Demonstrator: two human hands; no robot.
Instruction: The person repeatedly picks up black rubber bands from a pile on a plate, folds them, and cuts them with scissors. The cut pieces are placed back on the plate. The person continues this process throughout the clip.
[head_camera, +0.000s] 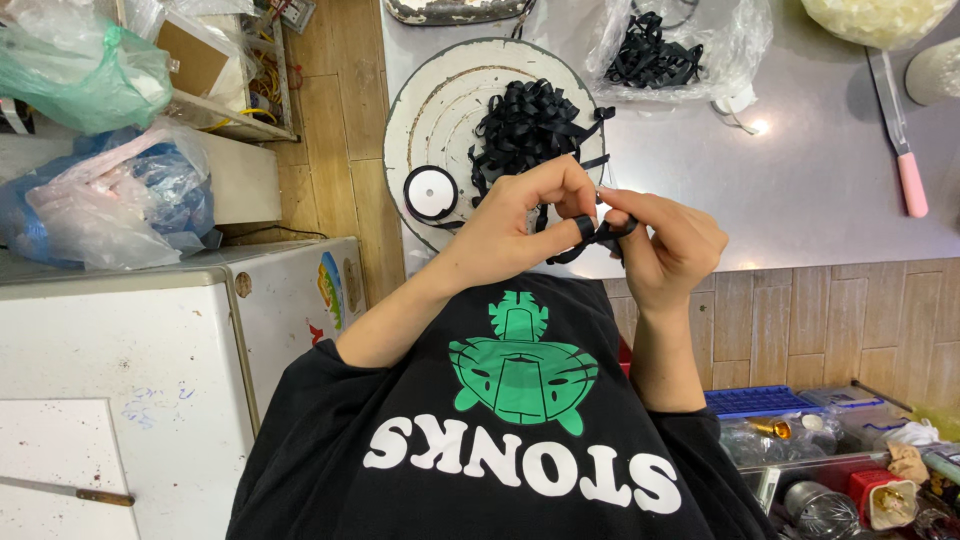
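Black ribbon (597, 236), narrow and glossy, was being worked between both hands just above the middle of the frame, over the near edge of the grey metal table (820, 190). The left hand (515, 225) had its thumb and forefinger pinched on a small loop of it. The right hand (670, 245) met it fingertip to fingertip, its fingers curled in and pinching the other end of the same piece. Neither hand was spread.

Behind the hands, in the upper middle of the frame, a loose heap of cut ribbon pieces (530, 125) lay on a worn round white tray (440, 100), with a ribbon spool (431, 193) at the tray's lower left. A clear plastic bag (655, 50) of more black pieces sat further up, and a pink-handled knife (905, 150) lay at the upper right.

The likeliest fault, as I judged it, was the loop slipping: the ribbon looked smooth, the grip covered very little of it, and a slight easing of either pinch could let the fold spring open. Because the work was held at the table's edge rather than over it, a dropped piece might fall toward the person's black shirt (500, 440), where black on black would be hard to find. A trailing end could also snag the heap and drag pieces off the tray.
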